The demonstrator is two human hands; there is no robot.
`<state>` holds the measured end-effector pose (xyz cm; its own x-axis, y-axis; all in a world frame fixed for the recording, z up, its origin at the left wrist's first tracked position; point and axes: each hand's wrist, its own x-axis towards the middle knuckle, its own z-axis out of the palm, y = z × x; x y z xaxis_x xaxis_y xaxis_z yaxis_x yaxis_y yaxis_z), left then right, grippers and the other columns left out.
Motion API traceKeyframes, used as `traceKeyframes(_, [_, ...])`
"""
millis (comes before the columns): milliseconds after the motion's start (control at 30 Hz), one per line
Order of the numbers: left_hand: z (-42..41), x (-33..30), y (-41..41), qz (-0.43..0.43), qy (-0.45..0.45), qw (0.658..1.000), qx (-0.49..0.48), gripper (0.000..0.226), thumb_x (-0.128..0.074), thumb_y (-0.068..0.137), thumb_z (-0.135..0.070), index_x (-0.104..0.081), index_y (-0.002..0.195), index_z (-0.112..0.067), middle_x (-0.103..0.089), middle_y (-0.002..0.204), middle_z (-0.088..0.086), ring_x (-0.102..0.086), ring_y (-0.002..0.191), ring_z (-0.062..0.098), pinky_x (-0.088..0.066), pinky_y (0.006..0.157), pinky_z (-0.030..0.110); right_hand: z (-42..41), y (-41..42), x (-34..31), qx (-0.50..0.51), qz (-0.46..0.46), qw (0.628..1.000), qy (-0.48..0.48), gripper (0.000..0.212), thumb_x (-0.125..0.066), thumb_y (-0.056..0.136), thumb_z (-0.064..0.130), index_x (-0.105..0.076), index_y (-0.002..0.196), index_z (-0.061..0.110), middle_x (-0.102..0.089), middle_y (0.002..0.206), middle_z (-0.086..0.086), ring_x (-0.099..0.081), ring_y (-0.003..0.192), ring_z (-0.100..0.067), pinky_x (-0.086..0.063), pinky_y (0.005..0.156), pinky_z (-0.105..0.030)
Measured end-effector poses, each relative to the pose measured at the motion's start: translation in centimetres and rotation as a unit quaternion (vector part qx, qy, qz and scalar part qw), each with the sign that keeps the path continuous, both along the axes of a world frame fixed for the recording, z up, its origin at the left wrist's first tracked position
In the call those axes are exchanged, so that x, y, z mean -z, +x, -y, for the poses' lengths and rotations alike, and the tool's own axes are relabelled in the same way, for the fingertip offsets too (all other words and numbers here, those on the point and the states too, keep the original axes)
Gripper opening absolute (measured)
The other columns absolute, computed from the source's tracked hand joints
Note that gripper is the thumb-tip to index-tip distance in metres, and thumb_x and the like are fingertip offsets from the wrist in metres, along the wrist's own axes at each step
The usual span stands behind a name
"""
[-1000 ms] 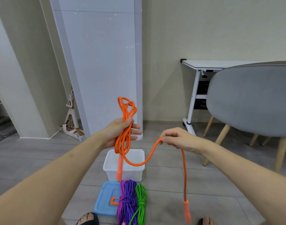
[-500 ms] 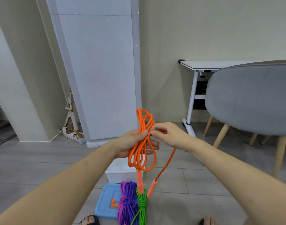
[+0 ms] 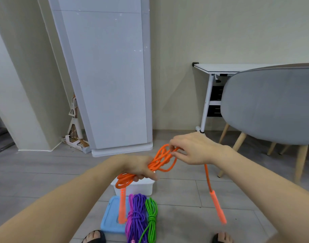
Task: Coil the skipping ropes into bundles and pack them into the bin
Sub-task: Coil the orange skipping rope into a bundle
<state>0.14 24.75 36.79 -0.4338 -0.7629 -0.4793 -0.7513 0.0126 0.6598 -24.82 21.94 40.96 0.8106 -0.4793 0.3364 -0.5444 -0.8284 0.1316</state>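
Observation:
My left hand (image 3: 141,168) grips the middle of a coiled orange skipping rope (image 3: 160,159), now held roughly level. My right hand (image 3: 190,149) pinches the rope's free end at the coil's far loops. One orange handle (image 3: 218,207) dangles below my right wrist; the other handle (image 3: 122,206) hangs under my left hand. The white bin (image 3: 143,187) stands on the floor below, partly hidden by my left hand. Coiled pink (image 3: 130,216), purple (image 3: 138,214) and green (image 3: 151,216) ropes lie on the floor in front of it.
A blue lid (image 3: 110,220) lies left of the floor ropes. A grey chair (image 3: 269,106) and a white table (image 3: 220,68) stand to the right. A tall white cabinet (image 3: 111,76) rises behind the bin. My feet show at the bottom edge.
My left hand has turned the orange coil from upright to level and lowered it. My right hand has carried the free end around the coil's far side; one handle now swings to the right.

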Motion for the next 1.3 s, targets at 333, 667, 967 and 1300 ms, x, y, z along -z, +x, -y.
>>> traceKeyframes(333, [-3.8,-3.7,-4.3,-0.106,-0.047,0.981,0.159,0.013,-0.052,0.098,-0.005,-0.049,0.088,-0.013,-0.036,0.063,0.001,-0.030,0.050,0.015,-0.030,0.046,0.025,2.5,-0.5,0.6,0.028,0.263,0.937,0.228,0.044,-0.069,0.077,0.073,-0.069,0.083,0.029,-0.064,0.071,0.007,-0.055,0.065,-0.005,-0.048,0.062,-0.038])
traceKeyframes(667, [-0.5,-3.7,-1.6,-0.345,-0.126,0.909,-0.196,0.035,-0.065,0.095,-0.006,-0.036,0.112,-0.016,-0.046,0.064,-0.001,-0.033,0.049,0.013,-0.037,0.048,0.029,1.4,2.9,3.5,0.068,0.311,0.877,0.360,0.019,-0.062,0.101,0.020,-0.076,0.091,0.011,-0.063,0.061,0.005,-0.047,0.055,-0.002,-0.036,0.057,-0.017])
traceKeyframes(967, [2.1,-2.4,0.0,-0.043,-0.290,0.943,-0.158,0.050,-0.060,0.088,-0.002,-0.024,0.120,-0.015,-0.046,0.072,0.005,-0.043,0.057,0.015,-0.040,0.051,0.024,-0.9,3.3,1.0,0.126,0.116,0.965,0.199,0.024,-0.046,0.097,0.029,-0.068,0.106,0.034,-0.058,0.071,0.013,-0.055,0.076,-0.016,-0.050,0.071,-0.037])
traceKeyframes(1300, [0.7,-0.6,-1.7,0.118,-0.325,0.931,0.117,0.039,-0.065,0.090,-0.016,-0.031,0.076,-0.028,-0.042,0.070,-0.003,-0.042,0.065,0.019,-0.036,0.063,0.034,-2.3,2.9,-1.6,-0.027,0.008,0.999,0.020,0.014,-0.053,0.100,0.043,-0.065,0.105,0.037,-0.057,0.094,0.014,-0.058,0.089,-0.008,-0.037,0.066,-0.029])
